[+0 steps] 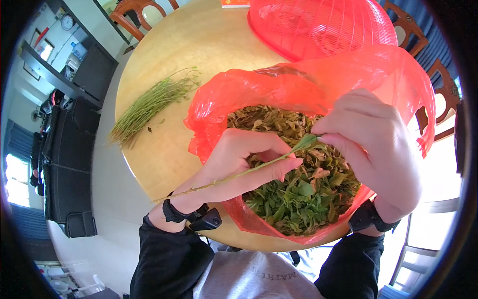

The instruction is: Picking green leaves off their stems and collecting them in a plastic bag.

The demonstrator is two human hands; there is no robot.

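My left hand [246,164] pinches a thin green plant stem [224,181] between thumb and fingers; its bare lower end reaches back over the wrist. At the stem's leafy tip, my right hand [373,142] has thumb and forefinger closed on the green leaves [307,141]. Below both hands lies an open red plastic bag [242,89] filled with loose leaves, yellow-brown dried ones [269,119] towards the back and green ones [295,202] towards the front. A bundle of stripped-looking green stems [153,104] rests on the table left of the bag.
The round yellowish table [175,48] carries a red mesh food cover [325,26] at the back right and an orange-red item [235,3] at the far edge. Carved wooden chairs [442,88] stand around it. A black sofa [69,168] is at the left.
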